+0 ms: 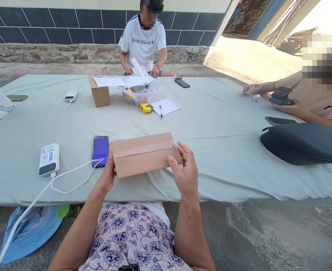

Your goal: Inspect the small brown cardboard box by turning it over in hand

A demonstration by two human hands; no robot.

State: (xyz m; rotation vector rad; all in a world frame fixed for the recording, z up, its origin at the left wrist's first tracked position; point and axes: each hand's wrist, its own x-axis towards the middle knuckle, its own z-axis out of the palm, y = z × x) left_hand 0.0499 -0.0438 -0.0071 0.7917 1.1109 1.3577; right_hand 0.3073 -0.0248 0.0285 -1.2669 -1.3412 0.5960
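Note:
A brown cardboard box point(143, 160) with a strip of clear tape along its top is held between my two hands near the front of the cloth-covered table point(225, 162). My left hand point(108, 175) presses against the box's left end, its fingers mostly hidden behind it. At the right end, my right hand point(185, 169) grips the box, thumb on the near top edge and fingers round the far side. Just left of the box lies a phone with a blue-purple screen point(100, 152), a white cable point(72, 165) running beside it.
A white power bank point(49, 159) lies left. Farther back are an open carton point(100, 96), a plastic basin point(140, 98), a yellow tape measure point(146, 108) and paper with a pen point(167, 106). A black case point(303, 143) lies right. One person sits opposite; another at right holds a dark object.

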